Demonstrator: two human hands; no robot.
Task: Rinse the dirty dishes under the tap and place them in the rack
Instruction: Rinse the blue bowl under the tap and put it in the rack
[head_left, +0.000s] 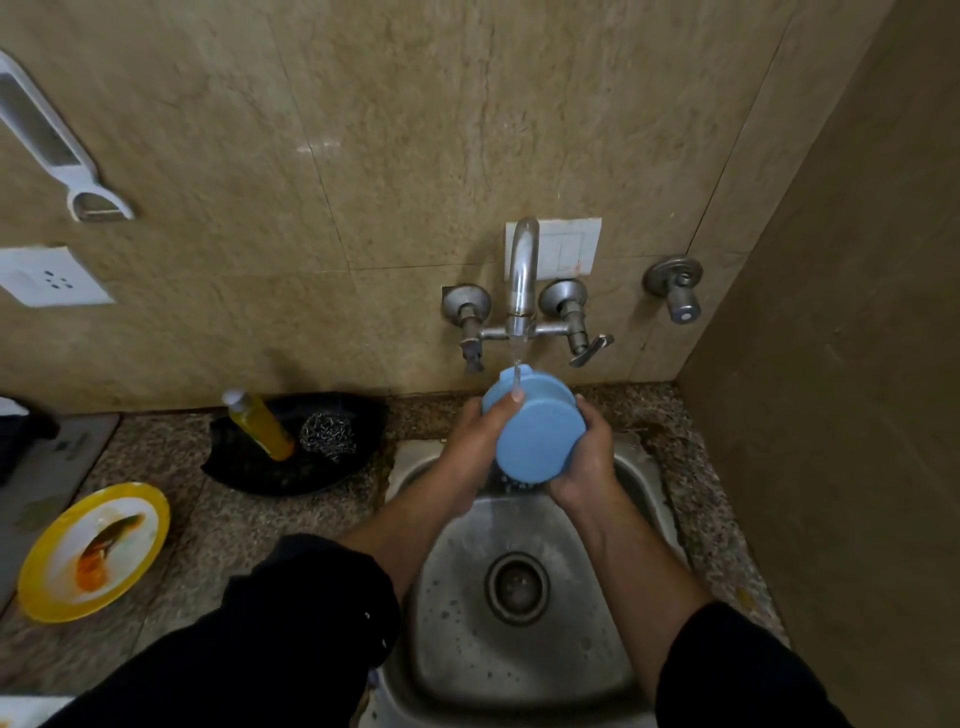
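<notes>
A light blue cup (535, 431) is held tilted over the steel sink (519, 649), its flat base facing me. My left hand (475, 441) grips its left side, thumb over the upper wall. My right hand (589, 452) cups its right side. Water runs from the wall tap (521, 280) onto the top of the cup and drips off below. A yellow-rimmed plate (57, 582) smeared with orange food remains lies on the counter at the far left. No rack is in view.
A black dish (244, 462) on the speckled counter holds a yellow soap bottle (262, 423) and a steel scrubber (328, 434). Tap handles (582, 338) flank the spout. A tiled wall stands close on the right. A grater (47, 135) hangs upper left.
</notes>
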